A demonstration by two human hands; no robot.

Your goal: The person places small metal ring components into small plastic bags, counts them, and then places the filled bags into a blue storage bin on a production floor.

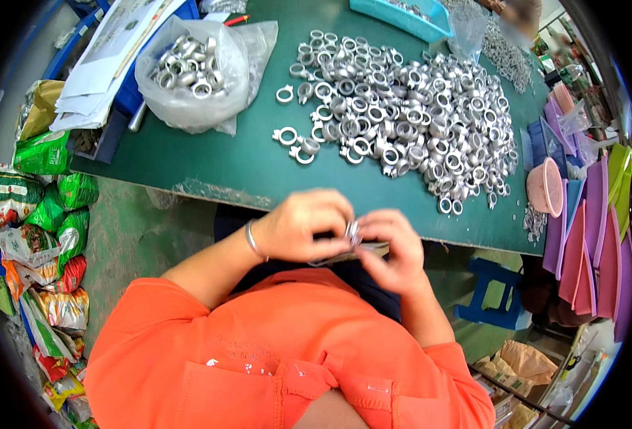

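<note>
My left hand (307, 223), with a silver bangle on its wrist, and my right hand (393, 247) meet in front of me near the table's front edge. Both pinch a small silver metal ring (352, 232) between their fingertips. Finger detail is slightly blurred. Below the ring, a thin pale edge of something shows between the hands, too hidden to name. Beyond them lies a broad heap of similar metal rings (409, 114) with small side tabs, a few loose ones at its left. A clear plastic bag (230, 93) at the left holds more rings.
The green table (209, 161) has a worn front edge. A blue tray (402, 16) and small metal parts (509, 57) lie at the back. Papers (101, 64) are stacked far left. Pink and purple bins (595, 236) stand right; a blue stool (493, 293) is below the table.
</note>
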